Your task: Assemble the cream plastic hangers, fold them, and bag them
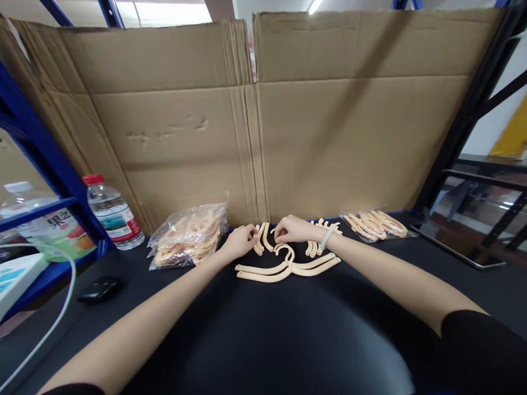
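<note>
Left hand [239, 242] and right hand [294, 228] are curled beside beige hanger pieces [265, 238]; whether they pinch any, I cannot tell. 2 overlapping hangers [290, 265] lie nearer on the counter [268, 341]; the right hand, moving low, could push them askew.

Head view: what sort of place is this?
Probably a workbench in a workshop or warehouse. Beige hangers lie on a black tabletop with clear plastic bags of beige pieces nearby, cardboard panels stand behind, and a blue metal frame rises at the left.
</note>
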`<state>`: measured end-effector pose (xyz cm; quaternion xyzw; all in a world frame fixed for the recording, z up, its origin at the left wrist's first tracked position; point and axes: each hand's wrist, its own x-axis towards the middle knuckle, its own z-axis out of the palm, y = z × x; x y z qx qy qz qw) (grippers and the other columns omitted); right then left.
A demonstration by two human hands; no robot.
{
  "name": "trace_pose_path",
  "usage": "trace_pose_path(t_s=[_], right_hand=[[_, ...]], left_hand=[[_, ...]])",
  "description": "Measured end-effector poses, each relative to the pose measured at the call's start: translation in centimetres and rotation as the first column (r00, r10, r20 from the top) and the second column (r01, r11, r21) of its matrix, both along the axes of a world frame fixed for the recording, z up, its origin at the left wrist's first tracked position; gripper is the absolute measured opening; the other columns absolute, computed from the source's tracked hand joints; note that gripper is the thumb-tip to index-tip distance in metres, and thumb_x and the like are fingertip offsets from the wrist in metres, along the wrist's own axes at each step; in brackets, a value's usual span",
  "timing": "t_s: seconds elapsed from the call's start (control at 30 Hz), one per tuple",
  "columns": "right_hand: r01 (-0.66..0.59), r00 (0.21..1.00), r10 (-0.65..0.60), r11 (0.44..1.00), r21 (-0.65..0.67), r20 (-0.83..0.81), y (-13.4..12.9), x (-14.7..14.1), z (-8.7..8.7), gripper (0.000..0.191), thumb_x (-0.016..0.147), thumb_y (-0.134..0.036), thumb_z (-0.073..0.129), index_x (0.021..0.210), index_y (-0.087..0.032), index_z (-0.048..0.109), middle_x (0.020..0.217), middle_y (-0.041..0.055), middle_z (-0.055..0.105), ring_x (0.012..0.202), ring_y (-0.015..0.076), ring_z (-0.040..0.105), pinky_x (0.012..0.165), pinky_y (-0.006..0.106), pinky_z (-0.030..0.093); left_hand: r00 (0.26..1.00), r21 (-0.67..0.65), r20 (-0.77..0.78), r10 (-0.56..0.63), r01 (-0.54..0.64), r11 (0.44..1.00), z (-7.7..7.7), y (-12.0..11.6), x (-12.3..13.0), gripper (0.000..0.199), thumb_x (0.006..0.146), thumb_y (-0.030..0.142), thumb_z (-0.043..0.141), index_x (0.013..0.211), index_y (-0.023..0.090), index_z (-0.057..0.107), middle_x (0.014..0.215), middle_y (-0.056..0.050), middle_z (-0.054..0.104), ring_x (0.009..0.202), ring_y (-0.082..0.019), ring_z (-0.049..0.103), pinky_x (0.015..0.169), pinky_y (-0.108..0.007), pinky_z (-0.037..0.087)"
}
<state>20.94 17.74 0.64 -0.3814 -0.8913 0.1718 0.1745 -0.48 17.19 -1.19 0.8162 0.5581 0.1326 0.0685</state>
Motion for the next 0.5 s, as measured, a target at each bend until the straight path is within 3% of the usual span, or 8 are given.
trace_pose_path(t_s=[0.23, 0.5], right_hand=[[0.106, 0.957, -0.113, 0.993, -0.041, -0.265, 0.2, 1.4, 0.9, 0.012, 0.080, -0.021, 0.061, 0.076, -0.013, 0.070, 0.062, 0.0015, 0.064, 0.058, 0.0115, 0.056, 0.057, 0.023, 0.039], [0.070, 0.804, -0.234, 0.950, -0.303, -0.547, -3.3, 3.5, 2.2, 0.020, 0.090, -0.037, 0.049, 0.091, -0.017, 0.055, 0.070, 0.0021, 0.065, 0.052, 0.0120, 0.064, 0.043, 0.020, 0.044]], left_hand=[[0.999, 0.002, -0.031, 0.020, -0.020, 1.000, 0.3, -0.1, 0.1, 0.026, 0.093, 0.032, 0.057, 0.112, 0.014, 0.059, 0.108, -0.008, 0.063, 0.091, -0.020, 0.064, 0.079, -0.039, 0.055], [0.993, 0.034, -0.100, 0.065, -0.061, 0.998, 1.0, -0.9, -0.3, 0.029, 0.092, 0.031, 0.058, 0.116, 0.015, 0.058, 0.115, -0.009, 0.061, 0.098, -0.022, 0.062, 0.083, -0.043, 0.053]])
